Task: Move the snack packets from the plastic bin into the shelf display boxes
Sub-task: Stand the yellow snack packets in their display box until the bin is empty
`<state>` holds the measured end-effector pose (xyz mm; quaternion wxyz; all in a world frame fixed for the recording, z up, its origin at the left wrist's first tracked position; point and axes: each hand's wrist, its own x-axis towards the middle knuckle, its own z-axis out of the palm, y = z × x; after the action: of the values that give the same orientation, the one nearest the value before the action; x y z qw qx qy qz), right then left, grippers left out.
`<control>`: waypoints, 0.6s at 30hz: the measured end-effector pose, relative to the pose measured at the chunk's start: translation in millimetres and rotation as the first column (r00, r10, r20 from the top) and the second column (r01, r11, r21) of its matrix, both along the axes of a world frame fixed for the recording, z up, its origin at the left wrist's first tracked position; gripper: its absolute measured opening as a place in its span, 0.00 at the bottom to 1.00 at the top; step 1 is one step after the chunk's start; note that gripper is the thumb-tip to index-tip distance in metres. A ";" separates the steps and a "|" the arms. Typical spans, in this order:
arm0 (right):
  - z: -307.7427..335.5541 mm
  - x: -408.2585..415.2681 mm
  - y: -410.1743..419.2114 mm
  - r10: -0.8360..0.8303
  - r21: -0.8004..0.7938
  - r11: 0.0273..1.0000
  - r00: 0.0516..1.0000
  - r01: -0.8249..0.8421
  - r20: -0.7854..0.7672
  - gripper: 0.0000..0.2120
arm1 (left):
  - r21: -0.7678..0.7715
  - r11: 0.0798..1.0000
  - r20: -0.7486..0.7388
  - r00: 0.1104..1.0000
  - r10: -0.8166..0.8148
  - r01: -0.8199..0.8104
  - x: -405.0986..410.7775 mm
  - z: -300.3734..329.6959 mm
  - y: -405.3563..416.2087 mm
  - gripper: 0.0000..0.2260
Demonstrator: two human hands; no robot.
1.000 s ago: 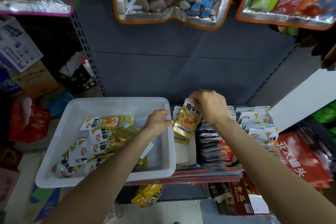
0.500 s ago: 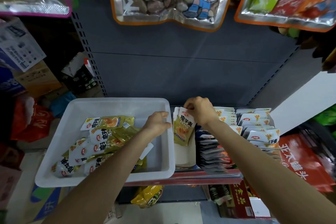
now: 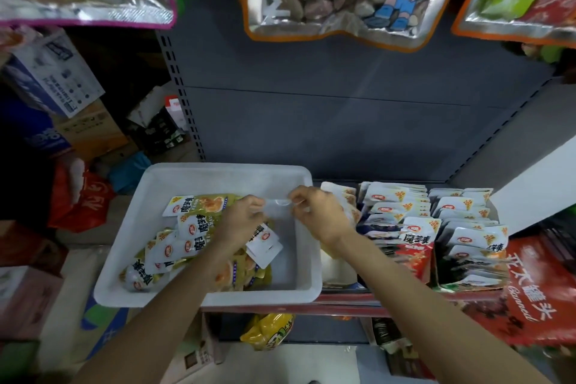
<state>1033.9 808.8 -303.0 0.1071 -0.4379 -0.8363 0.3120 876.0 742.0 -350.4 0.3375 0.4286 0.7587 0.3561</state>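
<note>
Snack packets (image 3: pixel 199 227), glossy yellow-green with white tops and black lettering, heaped in left half of white plastic bin (image 3: pixel 149 259); left hand (image 3: pixel 241 217) and right hand (image 3: pixel 314 212) over bin, fingers curled, grip unclear; display boxes (image 3: pixel 452 282) just right.

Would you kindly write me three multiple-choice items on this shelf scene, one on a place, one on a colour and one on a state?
1. Where does the plastic bin sit relative to the display boxes?
A. left of them
B. right of them
C. on top of them

2. What colour is the bin?
A. blue
B. white
C. red

3. How do the snack packets in the bin lie?
A. in a loose pile
B. upright in neat rows
C. in one tall stack

Key: 1 A, its right wall adjoins the boxes; 2 B, rim and walls are white; 3 A, they overlap at mixed angles.
</note>
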 end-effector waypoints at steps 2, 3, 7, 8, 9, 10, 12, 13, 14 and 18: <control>-19.5 -23.9 -11.1 0.054 -0.079 0.996 0.996 -0.048 0.069 0.17 | -0.038 0.999 -0.214 0.977 0.018 -0.026 -28.1 -12.5 -20.9 0.14; -30.3 -35.6 -15.9 0.065 -0.122 0.991 0.992 -0.052 0.105 0.19 | -0.059 0.998 -0.294 0.956 0.008 -0.027 -42.4 -20.1 -30.5 0.16; -74.7 -70.7 -29.8 0.082 -0.221 0.975 0.969 -0.030 0.232 0.32 | -0.304 0.952 -0.473 0.861 -0.189 0.042 -84.8 -46.5 -61.4 0.31; -82.7 -76.7 -32.4 0.089 -0.245 0.969 0.963 -0.026 0.253 0.35 | -0.352 0.935 -0.490 0.841 -0.231 0.052 -91.3 -51.5 -66.1 0.34; -87.9 -82.1 -34.2 0.094 -0.259 0.966 0.959 -0.022 0.267 0.36 | -0.372 0.927 -0.491 0.836 -0.244 0.052 -97.0 -56.6 -69.5 0.36; -92.0 -87.7 -34.4 0.095 -0.254 0.967 0.957 -0.023 0.275 0.38 | -0.383 0.922 -0.474 0.847 -0.242 0.049 -100.6 -58.8 -72.3 0.38; -93.9 -100.1 -33.2 0.112 -0.225 0.973 0.953 -0.047 0.283 0.39 | -0.403 0.913 -0.421 0.873 -0.247 0.064 -106.4 -62.2 -74.2 0.38; -93.2 -106.5 -31.8 0.129 -0.222 0.973 0.947 -0.064 0.295 0.40 | -0.419 0.905 -0.403 0.878 -0.260 0.076 -108.1 -63.4 -74.1 0.38; -93.4 -113.1 -30.6 0.152 -0.222 0.971 0.936 -0.083 0.317 0.40 | -0.423 0.902 -0.389 0.881 -0.267 0.087 -109.4 -64.7 -74.4 0.38; -102.4 -126.7 -39.1 0.157 -0.079 0.988 0.879 -0.136 0.450 0.33 | -0.386 0.916 -0.337 0.907 -0.252 0.111 -113.4 -67.4 -79.4 0.36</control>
<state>907.3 769.8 -405.4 -0.1253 -0.4364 -0.8617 0.2265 762.6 662.6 -417.8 0.2884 0.4904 0.8176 0.0883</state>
